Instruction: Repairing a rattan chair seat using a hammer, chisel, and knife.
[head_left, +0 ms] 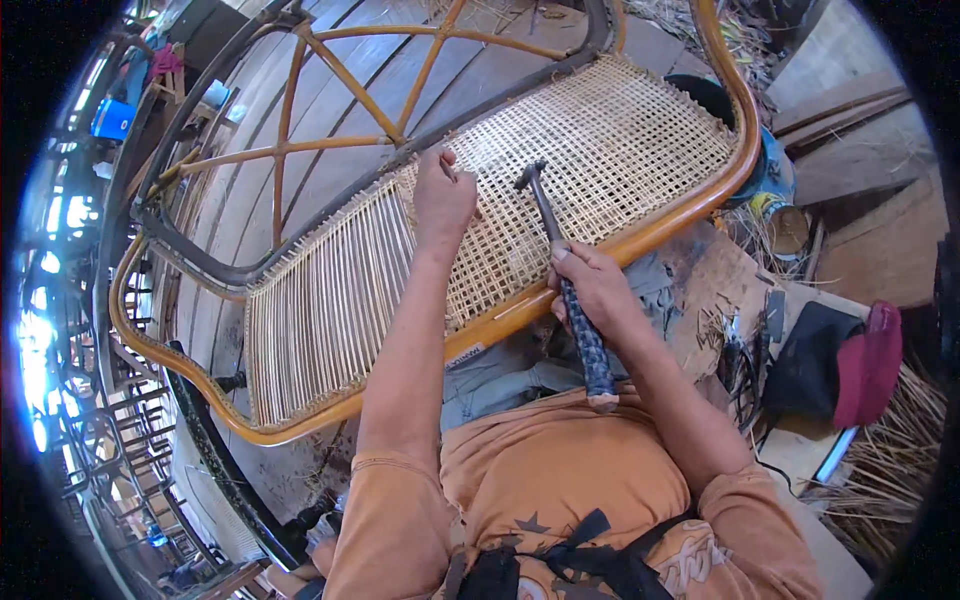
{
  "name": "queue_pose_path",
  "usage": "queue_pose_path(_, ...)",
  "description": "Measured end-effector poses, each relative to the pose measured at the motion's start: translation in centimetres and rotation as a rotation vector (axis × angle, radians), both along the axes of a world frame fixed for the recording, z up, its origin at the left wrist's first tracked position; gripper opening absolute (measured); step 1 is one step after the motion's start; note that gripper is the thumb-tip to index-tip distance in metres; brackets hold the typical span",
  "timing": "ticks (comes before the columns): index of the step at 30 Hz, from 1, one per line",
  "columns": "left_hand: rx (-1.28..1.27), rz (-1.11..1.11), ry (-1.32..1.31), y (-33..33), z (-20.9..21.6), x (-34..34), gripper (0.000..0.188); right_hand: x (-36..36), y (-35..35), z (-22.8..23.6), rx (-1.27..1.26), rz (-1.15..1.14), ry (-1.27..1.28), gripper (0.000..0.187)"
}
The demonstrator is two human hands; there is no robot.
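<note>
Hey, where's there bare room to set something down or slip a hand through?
Bare weave lies right of the hammer, up to the curved rim. Between the crossed rods, gaps with planks showing could likely pass a hand. Crowded: the lower right, with straw and a red bundle, also around the left hand.

Site: a workshop, by all signs one for cane furniture. Evidence: a cane panel, tight mesh at right and bare parallel strands at left, spans a bent orange-brown frame. A hammer is held over the mesh. Straw lies heaped at lower right, wooden boards above it. What look like dark furniture frames crowd the left edge. Floor: grey planks.
</note>
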State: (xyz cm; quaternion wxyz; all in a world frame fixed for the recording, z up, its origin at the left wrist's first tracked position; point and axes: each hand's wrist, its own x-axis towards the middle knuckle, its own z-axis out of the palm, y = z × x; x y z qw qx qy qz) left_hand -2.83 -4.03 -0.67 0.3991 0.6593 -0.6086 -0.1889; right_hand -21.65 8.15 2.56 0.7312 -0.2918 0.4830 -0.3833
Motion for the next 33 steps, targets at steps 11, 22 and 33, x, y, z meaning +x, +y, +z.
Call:
queue_pose_path(11, 0.048, -0.008, 0.066, 0.3, -0.5, -0.1, 0.019, -0.1, 0.2, 0.0, 0.029, -0.054, -0.051, 0.024)
queue_pose_path(22, 0.017, -0.034, 0.037, 0.9, 0.3, -0.7, 0.019, 0.5, 0.0, 0.3, 0.048, -0.068, -0.047, 0.026)
queue_pose_path(33, -0.028, -0.093, -0.145, 0.6, -0.6, -0.9, 0.024, 0.7, 0.0, 0.2, 0.108, 0.029, -0.075, 0.027)
